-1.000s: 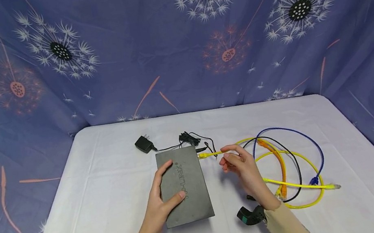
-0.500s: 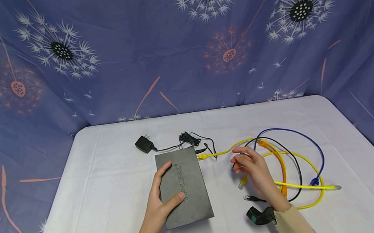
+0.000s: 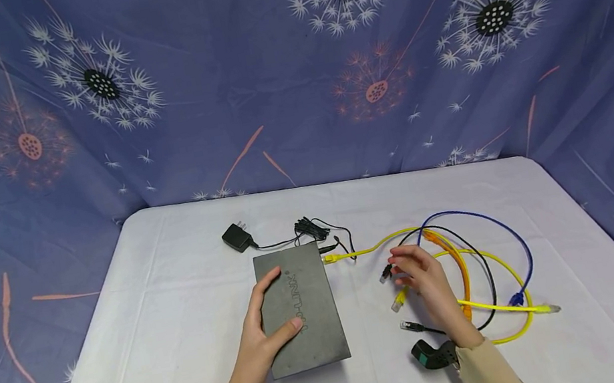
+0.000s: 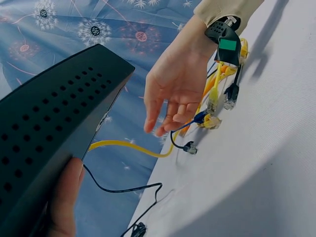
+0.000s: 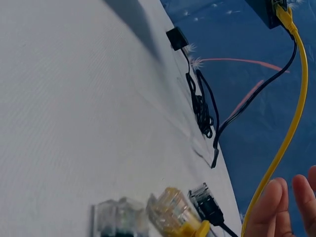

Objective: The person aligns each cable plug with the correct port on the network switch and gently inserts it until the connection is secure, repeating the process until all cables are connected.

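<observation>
My left hand [image 3: 262, 324] grips a dark grey TP-LINK network switch [image 3: 321, 331], thumb over its top; in the left wrist view its perforated side [image 4: 49, 118] is raised above the table. A yellow network cable [image 3: 374, 248] and a thin black power lead [image 3: 329, 249] run into its right side. To the right, my right hand [image 3: 429, 283] hovers over the cables with fingers loosely bent and nothing between them. Near its fingertips is a black cable plug [image 3: 386, 273]. Below that lie a yellow plug [image 3: 399, 299] and another black plug [image 3: 412, 325].
Coils of blue [image 3: 525, 243], orange [image 3: 463, 270], yellow and black network cable lie on the right of the white-covered table [image 3: 180, 307]. A black power adapter [image 3: 237, 237] with a bundled cord [image 3: 310, 228] sits behind the switch. A patterned blue curtain [image 3: 236, 61] hangs behind.
My right hand has let go of the yellow cable at the switch and moved right and slightly down, uncovering the black and yellow plugs. The left hand and switch have shifted very slightly.
</observation>
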Motion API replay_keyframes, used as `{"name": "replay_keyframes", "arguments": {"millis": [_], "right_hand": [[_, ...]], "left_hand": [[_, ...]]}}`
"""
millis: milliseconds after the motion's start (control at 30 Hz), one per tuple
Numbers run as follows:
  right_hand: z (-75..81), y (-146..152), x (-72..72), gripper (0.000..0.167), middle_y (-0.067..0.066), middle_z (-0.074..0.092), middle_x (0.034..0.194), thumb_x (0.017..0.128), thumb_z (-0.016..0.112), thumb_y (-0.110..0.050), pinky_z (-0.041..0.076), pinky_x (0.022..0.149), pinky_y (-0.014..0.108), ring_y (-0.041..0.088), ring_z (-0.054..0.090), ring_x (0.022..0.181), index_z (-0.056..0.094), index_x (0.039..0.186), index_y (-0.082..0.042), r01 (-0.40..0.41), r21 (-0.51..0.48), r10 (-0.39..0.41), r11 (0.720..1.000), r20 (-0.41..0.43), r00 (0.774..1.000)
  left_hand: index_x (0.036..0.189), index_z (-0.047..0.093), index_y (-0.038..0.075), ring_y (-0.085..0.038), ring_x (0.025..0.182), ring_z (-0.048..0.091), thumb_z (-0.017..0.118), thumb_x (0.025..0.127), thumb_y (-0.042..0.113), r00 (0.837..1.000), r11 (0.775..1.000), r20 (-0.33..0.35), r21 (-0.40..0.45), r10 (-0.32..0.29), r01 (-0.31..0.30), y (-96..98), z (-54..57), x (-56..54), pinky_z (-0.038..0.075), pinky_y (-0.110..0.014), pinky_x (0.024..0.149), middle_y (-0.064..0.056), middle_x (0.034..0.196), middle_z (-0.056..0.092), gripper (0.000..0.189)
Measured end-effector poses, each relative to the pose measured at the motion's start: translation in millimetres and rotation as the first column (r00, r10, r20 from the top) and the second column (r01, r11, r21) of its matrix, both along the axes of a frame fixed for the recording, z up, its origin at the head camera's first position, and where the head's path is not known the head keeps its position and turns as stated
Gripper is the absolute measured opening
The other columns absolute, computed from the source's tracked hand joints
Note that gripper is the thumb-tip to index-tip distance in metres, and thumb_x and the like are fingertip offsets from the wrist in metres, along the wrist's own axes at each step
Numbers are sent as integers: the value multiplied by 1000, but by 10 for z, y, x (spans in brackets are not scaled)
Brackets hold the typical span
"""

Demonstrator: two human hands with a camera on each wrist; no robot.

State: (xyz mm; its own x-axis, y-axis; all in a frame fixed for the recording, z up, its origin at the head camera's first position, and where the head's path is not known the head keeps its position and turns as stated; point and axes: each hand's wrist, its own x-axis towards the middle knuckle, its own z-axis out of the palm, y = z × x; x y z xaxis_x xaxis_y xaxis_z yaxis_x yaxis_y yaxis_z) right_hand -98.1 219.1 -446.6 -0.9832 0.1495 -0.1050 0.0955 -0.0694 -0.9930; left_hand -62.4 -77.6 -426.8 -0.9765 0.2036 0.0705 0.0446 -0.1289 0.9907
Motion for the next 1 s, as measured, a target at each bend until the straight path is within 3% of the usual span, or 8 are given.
{"name": "replay_keyframes", "arguments": {"millis": [300,600,833,1000], "right_hand": [[-70,36,-18,32,13,61,107,98,51,-5,51,76,28,17,60,93,48,124,13,2,43,-2,999,-6,1000],[-82,36,-41,29,24,55,118,98,47,-2,49,85,32,17,60,99,49,125,10,5,102,-8,995,31,999],[-65,20,-64,30,25,55,122,98,47,-1,47,85,27,13,59,100,48,127,9,-7,143,1,990,44,999],[-63,10,-88,33,27,51,128,97,46,2,45,88,26,17,55,108,47,129,9,-36,154,30,987,38,999]], "left_hand": [[146,37,30,-26,125,37,71,81,7,1000,1000,15,14,1,-1,-2,-11,7,25,-49,100,-2,146,34,76],[145,38,30,-25,126,36,71,81,7,1000,1000,17,4,7,-7,-10,-20,15,23,-49,101,0,147,34,76],[145,38,32,-24,126,35,72,81,8,1000,1000,26,-10,9,-9,-17,-30,20,22,-50,101,0,146,34,76],[145,38,32,-25,126,36,72,81,9,1000,1000,27,-15,9,-8,-20,-36,17,23,-50,101,0,146,35,75]]}}
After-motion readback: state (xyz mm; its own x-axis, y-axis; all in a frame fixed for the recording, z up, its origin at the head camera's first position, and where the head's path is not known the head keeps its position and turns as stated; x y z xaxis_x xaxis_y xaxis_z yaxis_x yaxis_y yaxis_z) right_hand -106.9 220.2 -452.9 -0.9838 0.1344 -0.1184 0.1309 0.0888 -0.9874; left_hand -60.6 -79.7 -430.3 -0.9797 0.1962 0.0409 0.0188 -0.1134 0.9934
